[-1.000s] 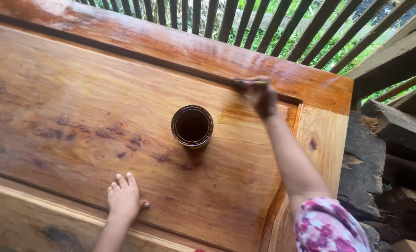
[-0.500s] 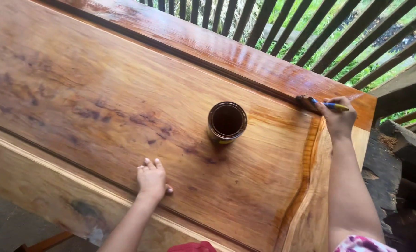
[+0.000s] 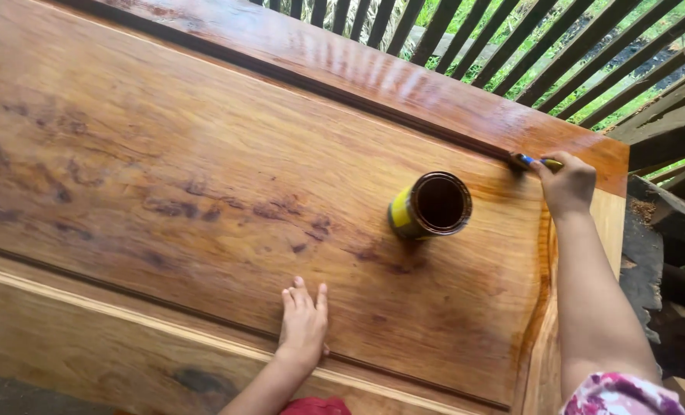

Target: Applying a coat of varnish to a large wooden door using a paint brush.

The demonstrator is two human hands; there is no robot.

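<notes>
The right hand closes around a small paintbrush with a blue and yellow handle, its bristles on the glossy far rail of the large wooden panel. The left hand lies open and flat on the panel, probably for support. The open round can of dark varnish stands between the hands, nearer the right one, in easy reach for dipping.

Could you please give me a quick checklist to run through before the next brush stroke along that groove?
1. Brush gripped in right hand: ok.
2. Bristles on the dark groove at the far edge: ok.
3. Open can upright on the wooden panel, apart from both hands: ok.
4. Left hand flat on the panel, bracing: ok.
5. Left hand on dry wood: cannot tell.
6. Level of finish in the can: cannot tell.
</notes>
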